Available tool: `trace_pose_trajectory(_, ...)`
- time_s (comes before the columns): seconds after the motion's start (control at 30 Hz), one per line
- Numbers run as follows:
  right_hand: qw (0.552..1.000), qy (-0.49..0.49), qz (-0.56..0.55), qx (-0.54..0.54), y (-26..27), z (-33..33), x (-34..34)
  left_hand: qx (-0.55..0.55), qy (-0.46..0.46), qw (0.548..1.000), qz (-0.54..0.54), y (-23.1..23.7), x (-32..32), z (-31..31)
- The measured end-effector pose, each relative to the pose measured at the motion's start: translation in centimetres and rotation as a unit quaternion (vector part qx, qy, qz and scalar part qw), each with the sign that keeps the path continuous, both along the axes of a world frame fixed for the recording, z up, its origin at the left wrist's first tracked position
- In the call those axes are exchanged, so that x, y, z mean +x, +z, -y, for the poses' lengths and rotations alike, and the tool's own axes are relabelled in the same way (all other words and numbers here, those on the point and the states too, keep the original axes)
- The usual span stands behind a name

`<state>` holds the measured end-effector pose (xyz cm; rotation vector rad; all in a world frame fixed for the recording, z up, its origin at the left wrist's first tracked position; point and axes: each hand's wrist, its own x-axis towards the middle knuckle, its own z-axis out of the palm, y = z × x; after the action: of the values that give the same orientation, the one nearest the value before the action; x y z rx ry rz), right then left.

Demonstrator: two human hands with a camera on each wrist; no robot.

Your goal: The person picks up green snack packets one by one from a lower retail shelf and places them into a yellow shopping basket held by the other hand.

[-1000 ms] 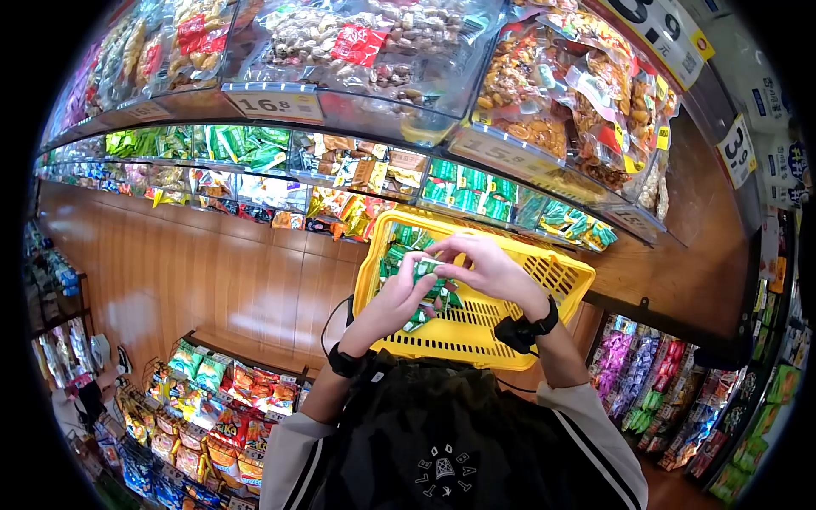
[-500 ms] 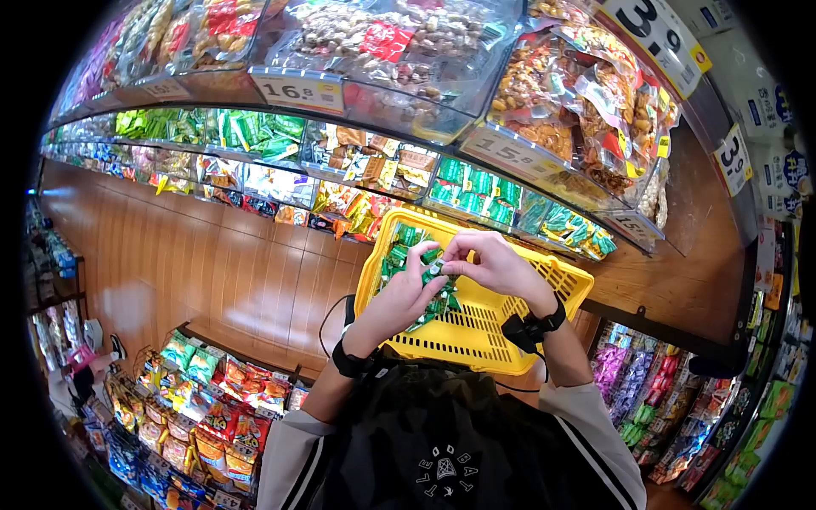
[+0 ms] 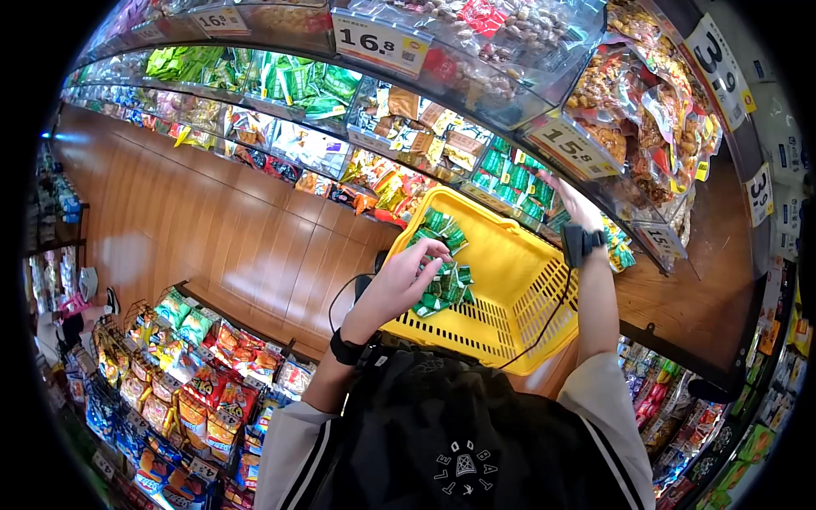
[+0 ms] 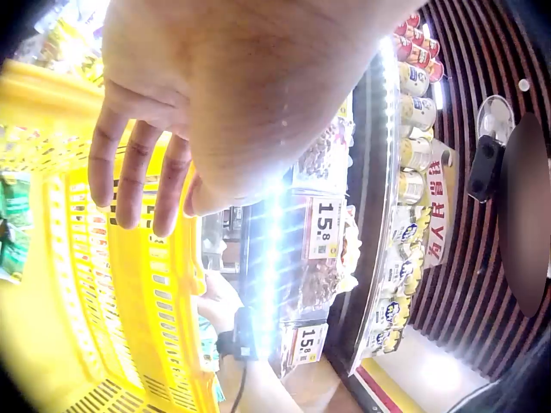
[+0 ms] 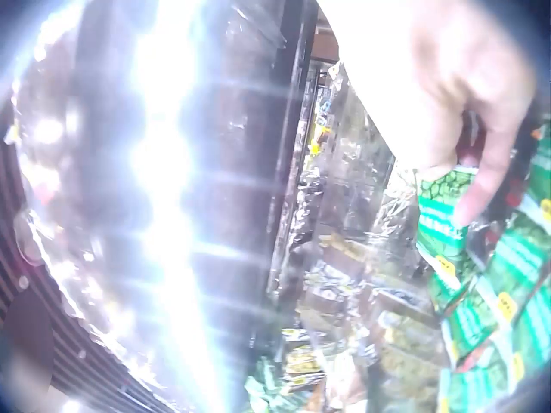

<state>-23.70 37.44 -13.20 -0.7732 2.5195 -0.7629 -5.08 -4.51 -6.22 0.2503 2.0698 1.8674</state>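
My left hand [image 3: 405,276] hovers over the near left part of the yellow shopping basket [image 3: 484,310], fingers loosely bent and nothing in them. Several small green snack packets [image 3: 446,289] lie in the basket beneath it. In the left wrist view, the fingers of the left hand [image 4: 159,129] hang loosely in front of the basket's slotted wall [image 4: 155,284]. Under the upper shelf, my right hand [image 3: 574,204] reaches into a bin of green packets. Seen from the right wrist, the right hand [image 5: 469,112] pinches a green snack packet [image 5: 443,219] with curled fingers, above other green packets [image 5: 473,327].
An upper shelf with price tags [image 3: 382,41] overhangs the bins, its bright light strip [image 5: 164,155] close to the right wrist. Brown packets [image 3: 425,127] fill the neighbouring bin. A rack of chip bags [image 3: 204,374] stands at the lower left on the wooden floor [image 3: 195,204].
Both hands were together over the basket, handling a small green packet. The right hand has since moved up and right to the shelf bin; the left hand stays over the basket without the packet.
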Motion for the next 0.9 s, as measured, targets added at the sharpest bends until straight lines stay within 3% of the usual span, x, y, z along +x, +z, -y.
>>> trace_pose_trajectory(0.07, 0.971, -0.178, 0.117, -0.11, -2.7, 0.8, -1.7, -0.014, -0.002, 1.0, 0.001, 0.3, 0.4, 0.4)
trace_pose_trajectory(0.17, 0.825, -0.416, 0.278, -0.263, -4.5, 2.1, -2.9, -0.021, 0.007, 1.0, 0.018, -0.2, 1.5, 0.8)
trace_pose_trajectory(0.2, 0.826, -0.416, 0.275, -0.264, -3.9, 3.0, -2.9, -0.021, 0.006, 1.0, 0.015, -0.3, 1.9, 0.9)
trace_pose_trajectory(0.3, 0.904, -0.376, 0.154, -0.135, -1.9, 5.0, -3.1, -0.008, 0.038, 0.999, 0.008, -0.7, 2.9, 1.7)
trace_pose_trajectory(0.33, 0.903, -0.378, 0.151, -0.139, 0.3, 6.5, -2.5, -0.009, 0.035, 0.999, 0.004, -0.7, 3.1, 2.1)
trace_pose_trajectory(0.4, 0.891, -0.41, 0.183, 0.072, 7.3, 10.5, -0.6, -0.003, 0.085, 0.996, 0.016, -0.7, 3.3, 2.9)
trace_pose_trajectory(0.43, 0.889, -0.399, 0.199, 0.101, 7.7, 10.9, -0.5, 0.008, 0.116, 0.993, 0.012, -1.2, 3.6, 3.2)
trace_pose_trajectory(0.47, 0.888, -0.418, 0.178, 0.067, 8.3, 10.9, 0.6, 0.007, 0.108, 0.994, 0.005, -1.9, 3.7, 3.4)
trace_pose_trajectory(0.57, 0.894, -0.396, 0.178, 0.107, 7.6, 8.9, 1.3, -0.08, 0.189, 0.976, -0.073, -3.2, 3.5, 4.7)
trace_pose_trajectory(0.6, 0.934, -0.339, 0.11, -0.039, 7.2, 7.5, 3.2, -0.08, 0.179, 0.977, -0.081, -3.6, 3.3, 4.9)
trace_pose_trajectory(0.67, 0.913, -0.378, 0.131, 0.076, 8.5, 8.5, 2.7, -0.118, 0.192, 0.97, -0.096, -5.2, 3.0, 5.2)
trace_pose_trajectory(0.7, 0.936, -0.316, 0.157, -0.014, 8.7, 7.9, 3.3, -0.127, 0.161, 0.976, -0.069, -5.7, 2.9, 5.4)
trace_pose_trajectory(0.73, 0.923, -0.272, 0.184, -0.201, 10.3, 8.8, 4.7, -0.127, 0.151, 0.978, -0.073, -6.3, 2.6, 5.2)
trace_pose_trajectory(0.8, 0.929, -0.231, 0.239, -0.161, 14.4, 9.7, 7.5, -0.113, 0.128, 0.984, -0.044, -7.4, 2.7, 4.7)
trace_pose_trajectory(0.83, 0.934, -0.19, 0.25, -0.169, 15.4, 10.2, 9.3, -0.052, 0.103, 0.993, 0.01, -6.2, 2.6, 4.0)
trace_pose_trajectory(0.9, 0.906, -0.123, 0.389, -0.116, 15.8, 10.6, 11.9, -0.067, 0.081, 0.994, -0.012, -8.1, 2.8, 3.3)
